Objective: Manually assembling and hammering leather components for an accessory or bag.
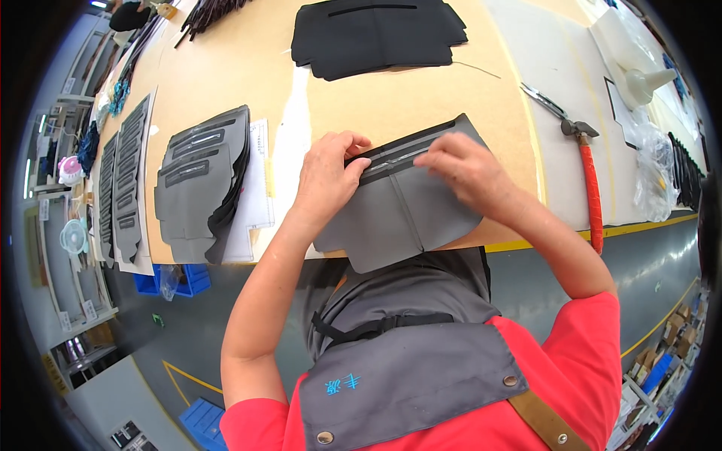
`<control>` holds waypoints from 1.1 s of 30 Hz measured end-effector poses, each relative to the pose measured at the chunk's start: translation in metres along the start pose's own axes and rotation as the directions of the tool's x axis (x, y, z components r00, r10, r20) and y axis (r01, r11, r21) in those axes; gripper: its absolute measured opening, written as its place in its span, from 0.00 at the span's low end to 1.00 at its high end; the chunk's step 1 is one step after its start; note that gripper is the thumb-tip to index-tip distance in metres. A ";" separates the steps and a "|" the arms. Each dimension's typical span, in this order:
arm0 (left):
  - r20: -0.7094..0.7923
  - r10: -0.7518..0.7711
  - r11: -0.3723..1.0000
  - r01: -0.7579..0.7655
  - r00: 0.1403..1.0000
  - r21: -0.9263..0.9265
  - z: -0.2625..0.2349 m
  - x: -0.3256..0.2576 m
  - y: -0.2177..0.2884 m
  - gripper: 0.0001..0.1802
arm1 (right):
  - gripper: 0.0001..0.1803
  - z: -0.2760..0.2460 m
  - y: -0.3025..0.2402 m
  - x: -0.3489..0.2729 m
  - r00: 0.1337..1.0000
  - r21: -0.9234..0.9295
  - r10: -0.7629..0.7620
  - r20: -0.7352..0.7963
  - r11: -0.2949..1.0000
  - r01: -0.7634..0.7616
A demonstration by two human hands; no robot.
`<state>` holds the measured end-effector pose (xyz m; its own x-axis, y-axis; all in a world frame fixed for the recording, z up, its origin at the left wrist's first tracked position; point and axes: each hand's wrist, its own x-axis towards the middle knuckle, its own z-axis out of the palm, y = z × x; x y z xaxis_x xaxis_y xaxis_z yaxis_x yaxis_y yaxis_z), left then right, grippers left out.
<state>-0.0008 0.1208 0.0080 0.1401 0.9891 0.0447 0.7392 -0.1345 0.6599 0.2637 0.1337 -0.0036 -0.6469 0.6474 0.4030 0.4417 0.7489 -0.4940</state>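
Note:
A grey cut fabric panel (398,218) with a dark slot strip along its top lies at the near edge of the tan worktable (248,68). My left hand (325,174) presses on the panel's upper left, fingers curled over the dark strip. My right hand (462,167) pinches the strip's right part with its fingertips. The panel's lower edge hangs a little past the table edge above my grey apron (421,361).
A stack of similar grey panels (199,184) lies to the left on white paper. Black panels (376,34) are piled at the far middle. A red-handled hammer (590,188) and metal scissors (543,100) lie right. Blue crates (184,279) stand on the floor.

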 end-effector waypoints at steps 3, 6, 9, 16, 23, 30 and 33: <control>0.180 -0.150 0.980 0.170 0.972 -0.103 -0.008 0.011 0.011 0.13 | 0.06 0.010 -0.005 -0.007 0.994 0.017 0.027 0.105 0.999 -0.028; 0.267 -0.221 0.963 0.254 0.938 -0.095 -0.003 0.018 0.017 0.13 | 0.04 0.006 -0.003 -0.003 0.987 0.050 0.030 0.156 0.998 -0.038; 0.254 -0.206 0.964 0.240 0.945 -0.113 0.002 0.019 0.018 0.14 | 0.06 0.003 -0.001 0.001 0.986 0.072 0.048 0.160 0.996 -0.060; 0.296 -0.325 0.871 0.406 0.898 -0.276 0.004 0.005 0.007 0.13 | 0.10 -0.002 -0.021 0.002 0.988 0.125 0.119 0.093 0.983 -0.131; 0.408 -0.409 0.600 0.578 0.816 -0.553 -0.005 -0.009 0.015 0.13 | 0.10 0.014 -0.027 -0.003 0.971 0.192 0.165 0.174 0.961 -0.198; 0.563 -0.297 0.485 0.630 0.771 -0.606 -0.012 -0.014 0.014 0.10 | 0.13 0.027 -0.022 -0.007 0.980 0.215 0.124 0.154 0.964 -0.156; 0.610 -0.334 0.364 0.695 0.718 -0.619 -0.010 -0.017 0.003 0.09 | 0.14 0.026 -0.020 -0.005 0.990 0.264 0.082 0.114 0.958 -0.110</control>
<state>-0.0072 0.1042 0.0165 0.2554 0.7194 -0.6460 -0.0414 0.6757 0.7361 0.2416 0.1120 -0.0155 -0.6750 0.6863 0.2710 0.3303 0.6094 -0.7208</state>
